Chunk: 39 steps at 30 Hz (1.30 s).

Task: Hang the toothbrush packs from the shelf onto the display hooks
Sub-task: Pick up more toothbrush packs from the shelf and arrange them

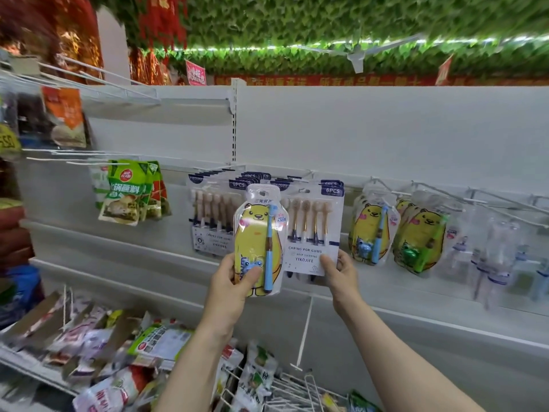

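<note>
- Head view, centre of the frame: the left hand [234, 276] grips the lower part of a bear-shaped toothbrush pack [258, 242], thumb on the front and fingers curled behind it. The pack is held upright in front of the white back panel [386, 129]; it contains one blue toothbrush and a small blue figure.
- Just right of centre: the right hand [338, 270] pinches the bottom edge of a 6PCS toothbrush pack [312, 230], thumb on the printed card. Whether this pack's hang hole sits on a hook cannot be told.
- Left of centre: a row of matching 6PCS packs [212, 215] hangs from a display hook [214, 169], stacked one behind the other.
- Right of the frame: hanging bear packs [371, 233] with blue brushes are next to bear packs with green brushes [419, 239]. Further right, clear packs [499, 251] are blurred; contents cannot be told.
- Middle left: green food pouches [130, 191] hang from wire hooks.
- Bottom left: the shelf [26, 362] holds loose mixed packets [124, 346], lying at random angles.
- Bottom centre: a wire basket [294, 391] contains further packets.
- Top of the frame: green leaf decoration [326, 25] covers the ceiling.
</note>
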{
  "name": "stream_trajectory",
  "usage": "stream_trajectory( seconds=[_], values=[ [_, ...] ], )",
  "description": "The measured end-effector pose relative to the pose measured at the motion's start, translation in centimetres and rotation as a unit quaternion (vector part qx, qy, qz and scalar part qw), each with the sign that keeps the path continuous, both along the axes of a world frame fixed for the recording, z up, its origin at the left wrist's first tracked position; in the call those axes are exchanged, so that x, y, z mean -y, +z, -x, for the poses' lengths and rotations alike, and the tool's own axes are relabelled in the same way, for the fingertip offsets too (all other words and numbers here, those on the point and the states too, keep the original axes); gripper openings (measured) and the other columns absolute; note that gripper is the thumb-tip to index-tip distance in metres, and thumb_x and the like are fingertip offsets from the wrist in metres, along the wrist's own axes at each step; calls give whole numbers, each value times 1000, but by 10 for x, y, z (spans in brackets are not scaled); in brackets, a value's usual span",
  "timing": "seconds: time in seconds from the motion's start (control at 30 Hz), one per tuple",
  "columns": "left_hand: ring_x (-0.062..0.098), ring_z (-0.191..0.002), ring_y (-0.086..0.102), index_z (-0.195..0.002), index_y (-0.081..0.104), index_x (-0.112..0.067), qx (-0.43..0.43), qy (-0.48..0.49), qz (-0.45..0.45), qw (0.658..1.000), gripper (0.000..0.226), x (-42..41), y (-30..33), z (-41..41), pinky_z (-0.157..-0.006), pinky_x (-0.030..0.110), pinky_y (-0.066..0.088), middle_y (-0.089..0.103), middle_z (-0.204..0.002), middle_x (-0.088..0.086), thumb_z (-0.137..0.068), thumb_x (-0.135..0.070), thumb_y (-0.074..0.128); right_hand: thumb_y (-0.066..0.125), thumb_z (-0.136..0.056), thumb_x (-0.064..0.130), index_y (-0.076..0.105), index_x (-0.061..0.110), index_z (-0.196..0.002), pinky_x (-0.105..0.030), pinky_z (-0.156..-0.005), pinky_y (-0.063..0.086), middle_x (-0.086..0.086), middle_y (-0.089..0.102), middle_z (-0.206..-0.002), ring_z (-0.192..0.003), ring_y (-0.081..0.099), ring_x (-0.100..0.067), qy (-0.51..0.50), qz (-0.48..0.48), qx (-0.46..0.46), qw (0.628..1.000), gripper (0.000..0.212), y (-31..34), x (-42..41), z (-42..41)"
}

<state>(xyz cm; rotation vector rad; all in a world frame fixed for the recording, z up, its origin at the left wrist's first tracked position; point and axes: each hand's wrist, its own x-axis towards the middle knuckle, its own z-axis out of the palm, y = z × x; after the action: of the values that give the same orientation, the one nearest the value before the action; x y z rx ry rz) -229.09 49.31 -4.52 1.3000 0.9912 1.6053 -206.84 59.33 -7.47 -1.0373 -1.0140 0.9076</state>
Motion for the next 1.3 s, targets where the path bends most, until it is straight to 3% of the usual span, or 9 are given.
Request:
stream_trajectory(
  seconds=[0.27, 0.4, 0.47, 0.57, 0.67, 0.83, 1.03, 1.2, 1.3],
  values=[
    [12, -101, 69, -118, 59, -22, -1, -5, 13, 1000, 29, 7, -8, -14, -83, 23, 53, 74, -107, -4, -91, -12, 67, 71, -92, 29, 60, 16, -127, -48, -98, 55, -4, 71, -119, -107, 68, -20, -1, 31, 51, 998, 39, -5, -4, -6],
    [19, -105, 69, -117, 60, -19, 6, -14, 19, 1000, 29, 14, -13, -41, -92, 34, 54, 74, -108, 1, -91, -11, 67, 70, -92, 37, 54, 13, -137, -36, -103, 47, -3, 61, -133, -122, 57, -20, -126, 29, 120, 984, 54, 12, 22, -20],
    [21, -105, 69, -116, 60, -19, 9, -23, 23, 999, 28, 15, -15, -59, -93, 36, 54, 74, -108, 2, -90, -10, 67, 66, -94, 37, 61, 14, -131, -24, -94, 49, 0, 65, -127, -118, 60, -16, -114, -7, 127, 985, 43, 29, 39, -28],
    [20, -104, 69, -118, 60, -18, 10, -42, 30, 999, 30, 18, -15, -91, -88, 32, 55, 75, -107, 1, -90, -10, 67, 63, -97, 38, 71, 17, -112, -8, -72, 46, 7, 74, -104, -95, 66, 2, 1, -45, 78, 996, 28, 60, 69, -39],
    [21, -103, 70, -118, 59, -17, 10, -66, 37, 997, 29, 24, -15, -126, -83, 29, 56, 75, -108, 3, -91, -8, 66, 68, -93, 36, 72, 18, -107, -10, -70, 48, 11, 75, -93, -79, 66, 9, 50, -65, 54, 995, 23, 82, 90, -57],
    [26, -105, 69, -119, 59, -15, -3, -88, 43, 995, 30, 32, -14, -175, -91, 39, 56, 74, -110, 7, -91, -8, 66, 76, -88, 21, 71, 5, -105, -16, -62, 53, -4, 77, -93, -74, 71, -5, 54, -71, 26, 996, 24, 92, 107, -98],
    [23, -91, 72, -115, 60, -8, -3, -74, 58, 996, 26, 39, -14, -214, -68, 25, 56, 76, -103, 8, -90, -12, 68, 76, -87, 21, 70, 4, -106, -15, -60, 53, -8, 76, -100, -75, 70, -6, 57, -66, 26, 996, 26, 91, 109, -141],
    [28, -97, 72, -112, 61, -9, 16, -46, 48, 998, 23, 37, -12, -233, -82, 40, 58, 76, -101, 7, -90, -11, 68, 74, -89, 21, 69, 4, -107, -11, -57, 50, -1, 74, -93, -67, 69, 3, 79, -81, 52, 992, 25, 99, 102, -157],
    [24, -94, 72, -112, 61, -7, 31, -30, 33, 999, 22, 31, -7, -235, -85, 40, 59, 76, -102, 8, -91, -9, 66, 74, -89, 22, 69, 6, -104, -10, -54, 49, 1, 73, -90, -64, 68, 5, 83, -83, 71, 991, 22, 108, 92, -155]
  ],
)
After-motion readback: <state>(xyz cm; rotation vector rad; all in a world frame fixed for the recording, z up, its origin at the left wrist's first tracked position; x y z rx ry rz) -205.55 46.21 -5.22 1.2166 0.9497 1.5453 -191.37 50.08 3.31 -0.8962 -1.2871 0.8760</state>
